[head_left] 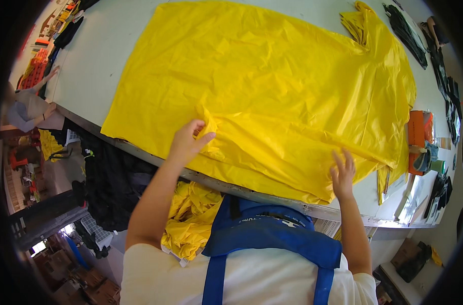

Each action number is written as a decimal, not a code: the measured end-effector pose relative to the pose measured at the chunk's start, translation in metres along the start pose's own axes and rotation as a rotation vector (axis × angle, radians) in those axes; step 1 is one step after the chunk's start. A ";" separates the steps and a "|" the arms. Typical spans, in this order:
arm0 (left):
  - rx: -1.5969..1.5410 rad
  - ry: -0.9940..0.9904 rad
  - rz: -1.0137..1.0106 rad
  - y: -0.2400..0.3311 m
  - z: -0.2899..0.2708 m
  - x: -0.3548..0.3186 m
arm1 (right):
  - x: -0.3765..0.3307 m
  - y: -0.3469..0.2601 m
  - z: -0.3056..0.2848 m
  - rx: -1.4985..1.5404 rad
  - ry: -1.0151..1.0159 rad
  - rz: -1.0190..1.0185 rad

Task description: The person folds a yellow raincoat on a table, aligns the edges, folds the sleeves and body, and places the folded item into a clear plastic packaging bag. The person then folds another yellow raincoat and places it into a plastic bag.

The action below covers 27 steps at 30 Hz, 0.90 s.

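Observation:
A large yellow waterproof garment (251,66), which looks like a raincoat, lies spread and wrinkled over the pale table. Its right end narrows into what looks like a sleeve, folded over near the far right. My left hand (186,143) is closed on a raised fold of the yellow garment, near the middle of its near half. Over the garment's lower right part is my right hand (343,175), its fingers apart and nothing held; whether they touch the material I cannot tell.
The pale table (96,76) has a metal near edge. At right stand an orange box (419,127) and a green roll (438,166). Crumpled yellow material (188,218) and black cloth (109,188) hang below the edge. Another person (25,109) stands at far left. Black pieces (407,33) lie far right.

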<state>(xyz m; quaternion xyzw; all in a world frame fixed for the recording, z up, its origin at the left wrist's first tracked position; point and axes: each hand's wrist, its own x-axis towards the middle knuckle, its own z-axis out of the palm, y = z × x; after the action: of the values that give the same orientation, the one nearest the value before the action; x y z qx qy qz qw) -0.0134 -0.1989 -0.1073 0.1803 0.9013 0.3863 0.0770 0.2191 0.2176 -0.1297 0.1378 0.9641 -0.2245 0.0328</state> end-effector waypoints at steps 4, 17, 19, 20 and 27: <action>-0.271 0.219 -0.467 -0.029 0.001 -0.010 | 0.044 0.043 0.030 -0.351 0.128 0.632; 0.289 -0.214 -0.341 -0.050 0.003 0.068 | 0.038 0.067 0.046 -0.287 0.419 0.484; -0.411 -0.019 -0.652 -0.071 0.003 0.064 | 0.041 0.082 0.050 -0.190 0.531 0.516; -0.765 0.081 -0.790 -0.068 0.002 0.065 | 0.044 0.084 0.049 -0.142 0.587 0.537; -0.268 -0.077 -0.541 -0.021 -0.012 0.001 | 0.050 0.059 0.032 -0.458 0.233 0.778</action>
<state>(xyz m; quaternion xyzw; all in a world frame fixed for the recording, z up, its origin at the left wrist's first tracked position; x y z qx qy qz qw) -0.0230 -0.2201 -0.1149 -0.0636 0.8539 0.4601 0.2346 0.1873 0.2670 -0.1902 0.5029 0.8627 0.0401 0.0359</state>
